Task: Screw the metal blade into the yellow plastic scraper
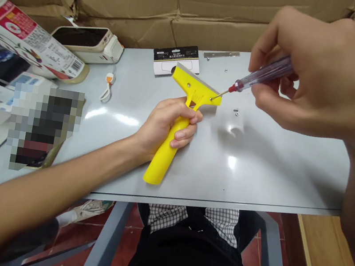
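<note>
At the near edge, a lap in black cloth (183, 264) shows below the front of a glossy light-grey desk (190, 182). Just over the desk, the left hand (165, 122) is wrapped firmly around the handle of a bright yellow plastic scraper (164, 158), which slants with its handle end toward the person and its wide head pointing away. A thin metal blade edge (202, 82) runs along the head's far side.

The right hand (321, 75), raised to the right, pinches a slim screwdriver with a clear purplish handle and red collar (263, 76); its tip meets the silvery screw (211, 99) at the right end of the head. A second screw (188, 85) sits toward the left end.

Two tiny loose metal pieces (236, 110) lie on the desk just right of the scraper. Beyond the head stand out a black-and-white printed pack (177, 59) and, to its right, a flat grey metal strip (221, 55). Creased brown cardboard (134, 0) closes off the back.
</note>
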